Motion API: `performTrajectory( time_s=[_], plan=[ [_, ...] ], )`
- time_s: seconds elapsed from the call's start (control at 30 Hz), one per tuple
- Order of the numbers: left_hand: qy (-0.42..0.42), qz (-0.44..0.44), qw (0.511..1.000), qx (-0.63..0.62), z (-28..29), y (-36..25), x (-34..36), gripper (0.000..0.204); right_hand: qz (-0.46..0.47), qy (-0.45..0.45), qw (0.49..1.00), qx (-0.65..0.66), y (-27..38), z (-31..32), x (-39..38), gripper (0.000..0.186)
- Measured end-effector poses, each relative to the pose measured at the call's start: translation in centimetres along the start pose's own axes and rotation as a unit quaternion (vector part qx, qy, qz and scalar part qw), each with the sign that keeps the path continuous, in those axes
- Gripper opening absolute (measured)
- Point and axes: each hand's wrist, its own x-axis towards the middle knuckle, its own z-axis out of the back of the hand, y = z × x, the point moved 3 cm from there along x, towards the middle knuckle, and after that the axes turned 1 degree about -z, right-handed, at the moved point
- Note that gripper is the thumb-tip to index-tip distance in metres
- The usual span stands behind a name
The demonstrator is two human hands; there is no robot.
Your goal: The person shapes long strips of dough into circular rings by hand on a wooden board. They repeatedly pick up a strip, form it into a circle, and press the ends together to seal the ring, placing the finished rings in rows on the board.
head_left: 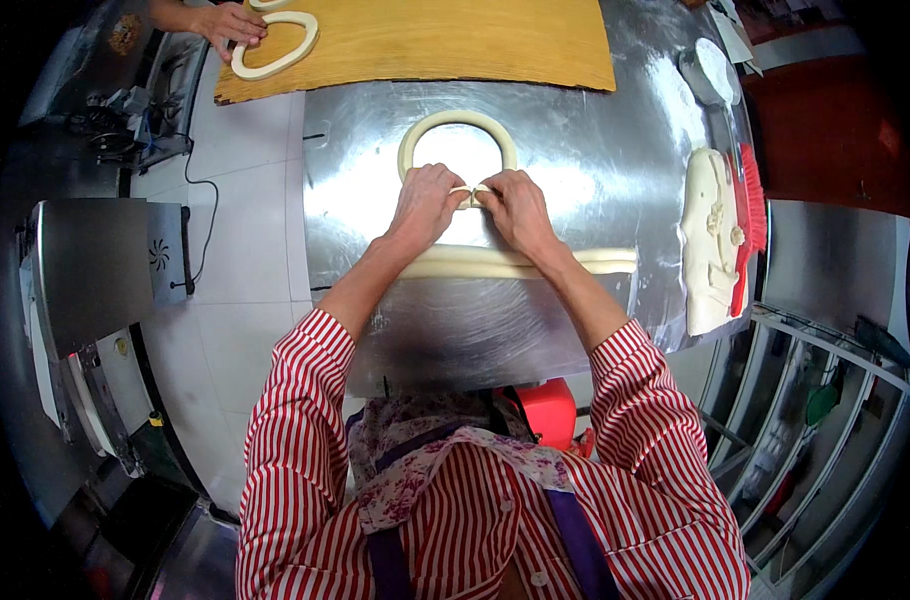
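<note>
A rope of pale dough (pixel 459 118) lies curved into a loop on the steel table, its two ends turned toward me. My left hand (pixel 432 200) pinches one end and my right hand (pixel 515 207) pinches the other. The ends meet, or nearly meet, between my fingertips; a thin dark line shows there. Just nearer to me, long dough strips (pixel 475 262) lie side by side across the table, passing under my forearms.
At the far left, a co-worker's hand (pixel 233 28) touches a dough ring (pixel 275 70) on a yellow board (pixel 455 45). On the right lie a large dough slab (pixel 708 250), a red-bristled brush (pixel 750 220) and a metal scoop (pixel 712 75). The steel table's (pixel 425 340) near edge is before me.
</note>
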Motion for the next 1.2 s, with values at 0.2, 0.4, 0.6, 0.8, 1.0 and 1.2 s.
performTrajectory(
  time_s=[0.2,0.4,0.6,0.8,1.0,1.2],
  plan=[
    [-0.025,-0.026,0.999,-0.02,-0.5,0.2,-0.1,0.014,-0.004,0.019,1.0,-0.016,0.1,-0.1,0.3,0.017],
    [-0.037,-0.059,0.997,-0.021,-0.9,0.3,-0.3,0.012,0.032,0.028,0.999,-0.027,-0.3,-0.6,0.7,0.013],
    [-0.013,-0.049,0.999,-0.02,-0.4,0.8,-0.7,0.016,0.023,0.069,0.997,-0.037,-0.3,-0.2,0.5,0.013],
    [0.006,-0.054,0.998,-0.039,0.2,0.9,-0.7,0.018,0.013,0.029,0.999,0.006,-0.5,-0.3,-0.1,0.014],
    [-0.027,-0.066,0.997,-0.023,-0.5,0.6,-0.7,0.015,0.008,0.017,0.999,0.042,-0.7,-0.9,-0.4,0.011],
    [-0.019,-0.072,0.997,-0.011,-0.9,0.7,-0.7,0.015,0.018,0.013,0.999,0.038,-0.4,-1.0,-0.4,0.01]
  ],
)
